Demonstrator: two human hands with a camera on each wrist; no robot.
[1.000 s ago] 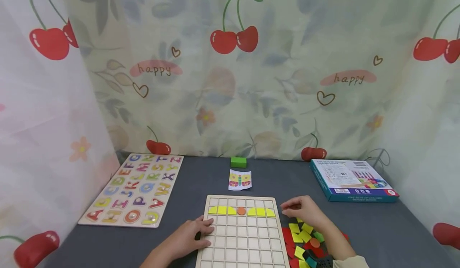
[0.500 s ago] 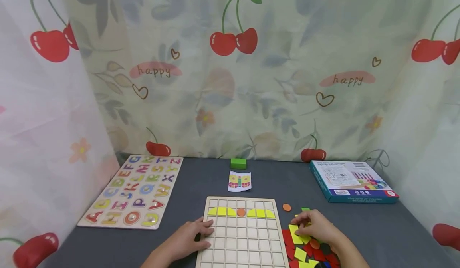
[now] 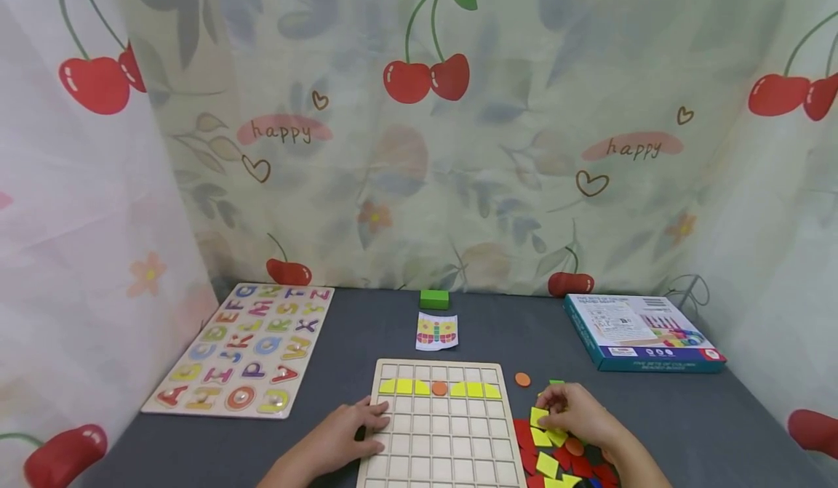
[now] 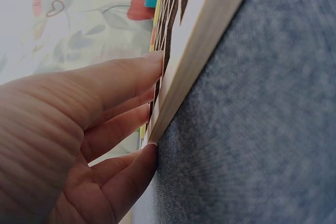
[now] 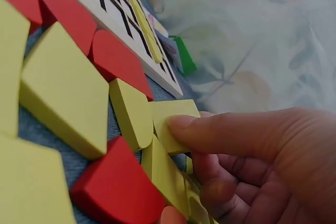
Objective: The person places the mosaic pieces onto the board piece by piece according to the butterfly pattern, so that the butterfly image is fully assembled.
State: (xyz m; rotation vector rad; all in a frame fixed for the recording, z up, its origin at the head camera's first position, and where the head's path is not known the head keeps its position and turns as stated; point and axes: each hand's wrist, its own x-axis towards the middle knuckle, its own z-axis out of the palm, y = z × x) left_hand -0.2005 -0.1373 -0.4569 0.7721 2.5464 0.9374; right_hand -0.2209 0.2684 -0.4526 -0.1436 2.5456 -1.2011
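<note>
Just beside the grid board (image 3: 422, 441), the right hand (image 3: 579, 412) has its fingers pinching a yellow tile (image 5: 171, 108), and dragging it low could snag the neighbouring tiles (image 5: 131, 115), while the left hand's (image 3: 342, 431) spread fingers touch the board's edge.

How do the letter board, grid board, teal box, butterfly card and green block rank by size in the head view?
1. Letter board and grid board: too alike to rank; the frame cuts the latter off.
2. Teal box
3. Butterfly card
4. Green block
</note>
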